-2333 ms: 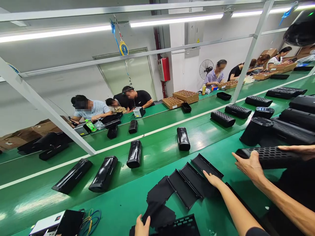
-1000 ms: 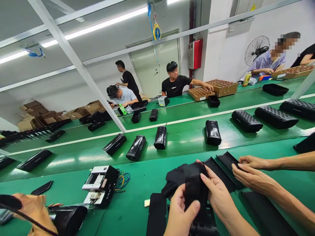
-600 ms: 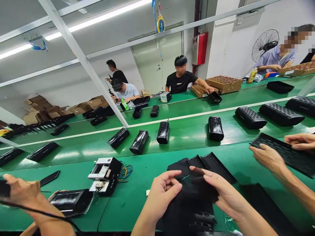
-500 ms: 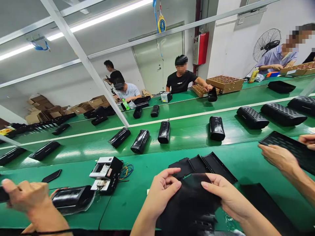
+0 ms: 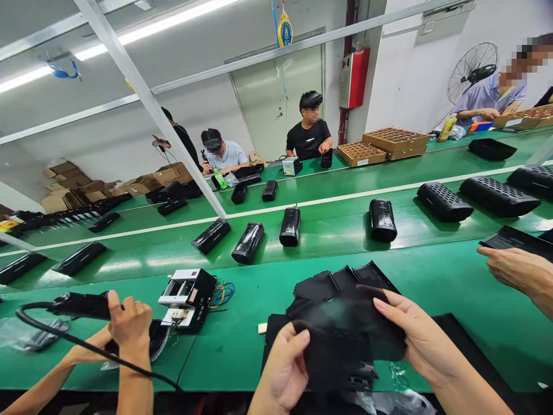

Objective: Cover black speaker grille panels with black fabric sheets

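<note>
Both my hands hold one thin black sheet [image 5: 345, 334] low in the middle of the view. My left hand [image 5: 285, 369] pinches its lower left edge. On the right edge, my right hand [image 5: 419, 340] grips with thumb over the top. Under the sheet sits a black plastic frame [image 5: 358, 383], partly hidden. Just beyond lie more black sheets and shallow black trays [image 5: 345, 282] on the green table [image 5: 242, 346].
A co-worker's hands at left hold a corded black tool [image 5: 82, 304] near an open white-and-black device [image 5: 188, 291]. Another person's hand [image 5: 518, 271] is at right. Black speaker bodies [image 5: 290, 226] ride the green belt. Several people sit across with cardboard trays [image 5: 395, 141].
My hands took a black sheet from the pile and brought it close, spreading it between them. The co-worker at left lifted a corded tool. The person at right drew their grille panel away.
</note>
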A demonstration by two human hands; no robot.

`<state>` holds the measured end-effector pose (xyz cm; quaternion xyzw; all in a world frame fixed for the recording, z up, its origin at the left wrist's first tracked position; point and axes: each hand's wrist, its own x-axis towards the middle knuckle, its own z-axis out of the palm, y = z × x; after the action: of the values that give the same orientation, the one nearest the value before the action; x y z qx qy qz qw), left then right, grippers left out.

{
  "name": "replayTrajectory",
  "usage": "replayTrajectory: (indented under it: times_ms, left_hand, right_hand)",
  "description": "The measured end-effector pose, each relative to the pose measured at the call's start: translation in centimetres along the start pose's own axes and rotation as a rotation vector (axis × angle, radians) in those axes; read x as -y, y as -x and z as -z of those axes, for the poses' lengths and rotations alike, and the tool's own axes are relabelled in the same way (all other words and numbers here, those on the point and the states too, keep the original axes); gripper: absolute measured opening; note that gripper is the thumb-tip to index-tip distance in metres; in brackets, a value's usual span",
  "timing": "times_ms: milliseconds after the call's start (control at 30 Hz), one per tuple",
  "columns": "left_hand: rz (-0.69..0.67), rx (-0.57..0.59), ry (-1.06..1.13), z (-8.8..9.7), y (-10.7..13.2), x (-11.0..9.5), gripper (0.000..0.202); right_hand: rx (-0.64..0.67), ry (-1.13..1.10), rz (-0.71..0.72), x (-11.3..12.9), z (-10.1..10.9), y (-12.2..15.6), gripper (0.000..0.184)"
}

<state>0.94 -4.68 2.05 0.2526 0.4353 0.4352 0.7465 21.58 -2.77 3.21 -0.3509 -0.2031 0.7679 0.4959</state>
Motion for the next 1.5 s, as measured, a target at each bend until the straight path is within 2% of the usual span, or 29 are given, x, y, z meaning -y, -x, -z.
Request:
replayTrajectory:
  times_ms: [200,300,567,767,967,1067,1167,1267,1367,1433,1500]
  left_hand:
    - [-0.086,-0.048,0.061,-1.3,1.2,-3.0,0.017]
    - [-0.091,-0.062,0.078,-1.9,1.8,-3.8,0.017]
    - [-0.094,-0.062,0.064,-1.9,2.8,-4.3,0.02]
    - [-0.124,-0.056,0.001,-2.1,3.3,-4.6,0.023]
    - [-0.144,-0.079,-0.14,-2.1,3.9,-5.2,0.029]
    - [-0.128,-0.087,-0.317,-1.5,3.0,-5.2,0.031]
    - [-0.118,-0.122,-0.57,0.9,0.0,-3.4,0.03]
    - [-0.175,-0.232,-0.76,4.4,-3.9,0.7,0.032]
    - [-0.173,-0.292,-0.807,6.8,-6.3,4.9,0.041]
    - [-0.167,-0.293,-0.799,7.2,-6.7,6.8,0.044]
    - [-0.165,-0.278,-0.779,6.9,-6.4,7.6,0.042]
  right_hand:
    - [-0.006,-0.065,0.017,0.3,-0.2,0.6,0.034]
    - [0.015,-0.082,0.027,0.4,-0.6,0.9,0.032]
    - [-0.017,0.006,0.025,0.3,-0.5,1.3,0.029]
    - [-0.035,-0.013,0.022,0.5,-0.8,1.8,0.027]
    - [-0.038,-0.001,-0.013,1.0,-1.4,2.4,0.027]
    - [-0.021,0.171,0.019,0.5,-0.5,1.7,0.024]
    - [-0.003,0.568,0.087,-2.2,2.5,-0.7,0.022]
    - [-0.107,1.0,0.17,-7.4,6.9,-3.9,0.033]
    - [-0.211,1.082,0.181,-12.9,10.7,-6.3,0.033]
    - [-0.274,1.126,0.192,-15.6,12.3,-7.0,0.032]
    - [-0.332,1.172,0.197,-17.2,13.4,-7.3,0.03]
